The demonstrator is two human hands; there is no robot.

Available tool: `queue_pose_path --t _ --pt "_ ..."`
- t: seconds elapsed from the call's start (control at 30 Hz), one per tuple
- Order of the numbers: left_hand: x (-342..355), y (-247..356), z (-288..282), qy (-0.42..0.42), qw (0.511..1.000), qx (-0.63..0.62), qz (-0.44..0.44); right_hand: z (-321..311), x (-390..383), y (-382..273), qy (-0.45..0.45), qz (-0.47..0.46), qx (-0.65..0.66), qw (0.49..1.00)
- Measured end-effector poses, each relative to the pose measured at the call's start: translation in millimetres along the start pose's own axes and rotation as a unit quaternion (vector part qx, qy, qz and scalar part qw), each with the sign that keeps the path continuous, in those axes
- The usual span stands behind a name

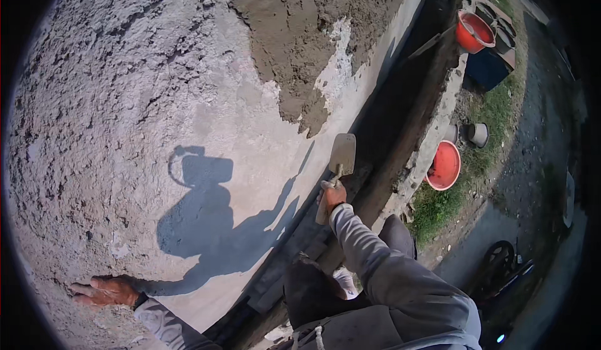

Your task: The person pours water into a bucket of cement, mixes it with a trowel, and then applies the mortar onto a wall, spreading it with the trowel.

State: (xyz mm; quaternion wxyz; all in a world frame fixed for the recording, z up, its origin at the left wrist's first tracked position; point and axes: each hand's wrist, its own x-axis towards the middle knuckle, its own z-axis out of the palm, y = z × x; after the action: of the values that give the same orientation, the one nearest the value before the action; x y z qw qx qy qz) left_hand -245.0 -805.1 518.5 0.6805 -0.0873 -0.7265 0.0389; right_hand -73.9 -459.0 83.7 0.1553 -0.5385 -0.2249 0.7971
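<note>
My right hand (332, 196) grips the handle of a metal trowel (342, 153), whose blade points up beside the lower edge of the wall. My left hand (103, 290) lies flat with fingers spread against the rough plastered wall (125, 100) at the lower left. A patch of darker, wet brown mortar (294, 43) covers the wall at the top centre, above the trowel. My shadow falls on the smoother grey part of the wall between both hands.
A dark plank or ledge (388, 137) runs along the wall's foot. Below lie two red basins (446, 165) (474, 32), small grey pots (479, 134), grass, a road and a parked two-wheeler (501, 268).
</note>
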Motion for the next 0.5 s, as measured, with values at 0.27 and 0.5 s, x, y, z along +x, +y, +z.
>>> queue_pose_path --t 0.27,0.5 --pt "-8 1 8 0.086 0.987 -0.023 0.133 71 122 60 0.004 -0.095 0.087 0.992" --pt "3 -22 7 0.113 0.979 -0.022 0.168 131 69 52 -0.023 -0.145 0.151 0.978"
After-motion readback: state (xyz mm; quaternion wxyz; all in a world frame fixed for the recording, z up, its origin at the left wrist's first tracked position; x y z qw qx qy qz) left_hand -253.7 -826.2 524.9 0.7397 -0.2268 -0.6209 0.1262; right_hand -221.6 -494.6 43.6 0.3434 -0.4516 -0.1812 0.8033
